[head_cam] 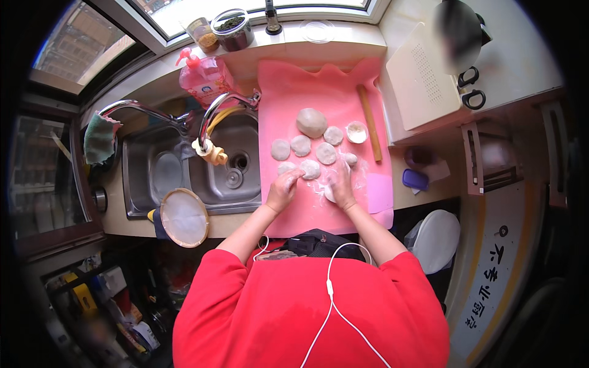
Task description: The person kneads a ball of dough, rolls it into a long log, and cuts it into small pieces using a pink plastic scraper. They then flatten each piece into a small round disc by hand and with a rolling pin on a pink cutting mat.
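Observation:
On a pink silicone mat (pixel 285 101) lie several flattened dough discs (pixel 326 153), with a larger ball of dough (pixel 311 122) behind them. My left hand (pixel 284 186) is over the front of the mat, its fingertips beside the near discs; whether it touches one is hard to tell. Under the palm of my right hand (pixel 342 186) a piece of dough (pixel 329 194) shows in part, on floured mat. A small dough ball (pixel 351 159) sits just past my right fingers. Behind it stands a small cup of flour (pixel 357 132), and a wooden rolling pin (pixel 369 123) lies to the right.
Left of the mat is a double steel sink (pixel 230 193) with a faucet (pixel 221 99) and a pink soap bottle (pixel 207 80). A round sieve (pixel 184 217) rests at the counter edge. At right are a cream cutting board (pixel 425 78) and black-handled scissors (pixel 473 99). Jars (pixel 232 32) line the sill.

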The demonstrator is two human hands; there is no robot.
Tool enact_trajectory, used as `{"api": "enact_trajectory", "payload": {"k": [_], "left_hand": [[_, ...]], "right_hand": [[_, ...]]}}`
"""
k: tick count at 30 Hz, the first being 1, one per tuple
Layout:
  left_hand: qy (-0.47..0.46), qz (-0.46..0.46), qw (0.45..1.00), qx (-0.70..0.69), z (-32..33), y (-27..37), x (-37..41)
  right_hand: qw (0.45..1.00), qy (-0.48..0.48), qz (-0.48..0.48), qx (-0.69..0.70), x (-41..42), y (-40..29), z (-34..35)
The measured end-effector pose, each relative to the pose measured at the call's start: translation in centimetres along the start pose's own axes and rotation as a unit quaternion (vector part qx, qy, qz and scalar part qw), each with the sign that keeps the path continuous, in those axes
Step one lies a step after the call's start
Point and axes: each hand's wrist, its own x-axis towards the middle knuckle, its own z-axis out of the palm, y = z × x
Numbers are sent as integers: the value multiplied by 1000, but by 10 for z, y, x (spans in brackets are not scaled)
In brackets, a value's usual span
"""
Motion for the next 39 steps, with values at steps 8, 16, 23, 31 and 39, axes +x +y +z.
{"api": "enact_trajectory", "payload": {"k": [8,16,23,31,39], "left_hand": [[-169,-29,985,-26,49,8,-1],[-211,-10,977,19,71,3,-3],[-158,-171,972,37,13,-1,-17],[-26,-6,997,68,3,-10,-18],[-53,-12,999,9,19,-1,-11]], "right_hand": [[993,-31,-12,-111,-19,-6,-52],[968,-194,146,58,-17,-27,-39],[988,20,45,-148,48,-29,-76],[964,-216,77,-138,11,-22,-52],[981,-149,-29,-117,3,-28,-41]]}}
